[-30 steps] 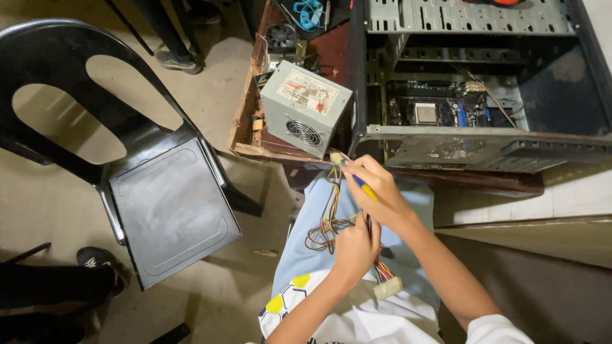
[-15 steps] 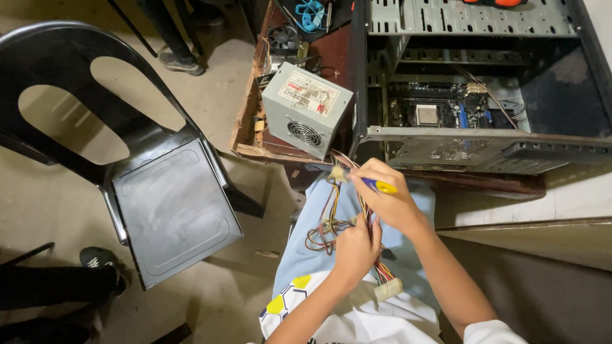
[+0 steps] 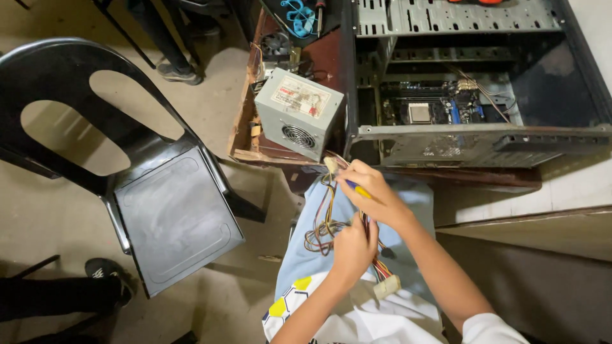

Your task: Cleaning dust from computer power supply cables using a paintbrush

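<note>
- Cable bundle, coloured wires from the grey power supply, hangs over the person's lap at 6 o'clock.
- Left hand is closed around the wires.
- Right hand grips a yellow-handled tool and wires.
- Open computer case lies at 1 o'clock; black chair at 9 o'clock.

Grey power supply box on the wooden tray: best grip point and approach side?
Probably the two plain side walls of the power supply box, from above and from the chair side. It sits tilted on the wooden tray, fan grille facing the person, cable bundle leaving its lower right corner toward both hands, computer case close on its right.
</note>
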